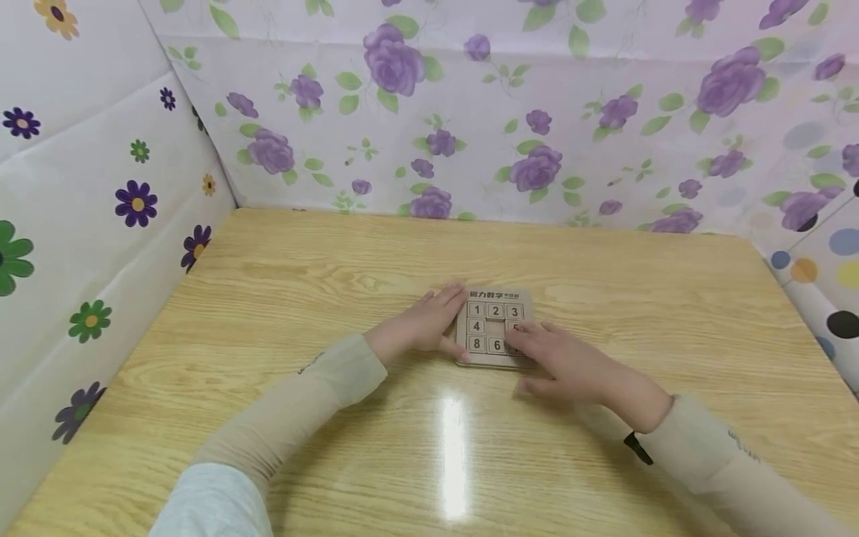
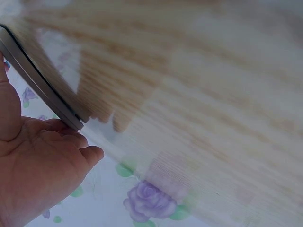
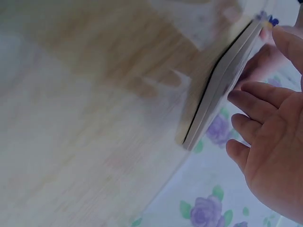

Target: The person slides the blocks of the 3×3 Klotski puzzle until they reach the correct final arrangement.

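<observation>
A square number slide puzzle [image 1: 496,360] lies flat on the wooden table, with numbered tiles in rows and a gap at its centre. My left hand [image 1: 431,322] holds its left side, the fingers at the upper left corner and the thumb at the lower left. In the left wrist view, the left hand [image 2: 42,165] meets the board's edge [image 2: 42,85]. My right hand [image 1: 570,362] reaches over the right side, its fingertips on the tiles by the gap, partly hiding the 5 and the lower right tile. The right wrist view shows the right hand [image 3: 274,137] with fingers extended beside the board [image 3: 213,101].
The wooden table [image 1: 335,276] extends around the board on all sides. Behind it hangs a cloth with purple flowers [image 1: 396,60], and another flowered cloth [image 1: 101,261] borders the left. A dotted cloth [image 1: 825,276] shows at the right.
</observation>
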Demonstrator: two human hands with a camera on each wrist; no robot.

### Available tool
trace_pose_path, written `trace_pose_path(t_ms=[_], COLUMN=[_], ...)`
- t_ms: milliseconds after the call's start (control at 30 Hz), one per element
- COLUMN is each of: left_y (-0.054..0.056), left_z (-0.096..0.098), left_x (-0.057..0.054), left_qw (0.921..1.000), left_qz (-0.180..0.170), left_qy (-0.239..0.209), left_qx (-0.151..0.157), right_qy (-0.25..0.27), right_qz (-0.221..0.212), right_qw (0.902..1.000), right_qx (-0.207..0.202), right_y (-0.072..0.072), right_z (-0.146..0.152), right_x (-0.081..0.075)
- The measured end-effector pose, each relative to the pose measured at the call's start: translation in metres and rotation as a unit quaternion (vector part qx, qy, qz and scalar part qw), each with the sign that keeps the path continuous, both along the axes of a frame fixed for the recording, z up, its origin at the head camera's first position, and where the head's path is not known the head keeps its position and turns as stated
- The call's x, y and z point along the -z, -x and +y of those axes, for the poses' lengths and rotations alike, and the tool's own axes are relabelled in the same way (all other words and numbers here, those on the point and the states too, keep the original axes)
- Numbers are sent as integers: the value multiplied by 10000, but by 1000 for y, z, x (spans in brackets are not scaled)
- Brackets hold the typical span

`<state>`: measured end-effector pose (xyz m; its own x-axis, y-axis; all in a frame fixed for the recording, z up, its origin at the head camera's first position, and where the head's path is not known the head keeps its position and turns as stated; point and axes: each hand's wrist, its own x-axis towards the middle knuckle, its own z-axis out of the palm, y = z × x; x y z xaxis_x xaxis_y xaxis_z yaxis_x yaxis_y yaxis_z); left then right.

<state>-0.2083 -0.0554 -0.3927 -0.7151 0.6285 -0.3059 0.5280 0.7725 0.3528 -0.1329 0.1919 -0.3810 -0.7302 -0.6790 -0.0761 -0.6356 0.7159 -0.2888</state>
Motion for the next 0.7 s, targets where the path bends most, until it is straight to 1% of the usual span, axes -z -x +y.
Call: trace_pose_path(t_ms=[167,267,433,533,633,700], left_y=[0,0,0,0,0,0], left_z=[0,0,-1,-1,0,0], left_x=[2,1,1,1,1,1], left_qw=[10000,9999,10000,10000,10000,10000], left_qz=[-17,-29,-19,2,13,18], left_qy=[-90,-96,-61,-42,-32,-20], left_qx=[-26,-47,-31,3,22,20], right_qy=[-95,-132,-67,-32,-110,-160], right_qz=[-197,-176,49,90,139,192], right_qw=[9996,9995,9998,9999,9998,9996], right_qx=[-184,-214,-177,-117,-84,-113], right_y=[-8,-9,-2,5,9,9], right_z=[-7,-10,-11,-13,-16,-19], right_x=[0,0,3,4,4,4])
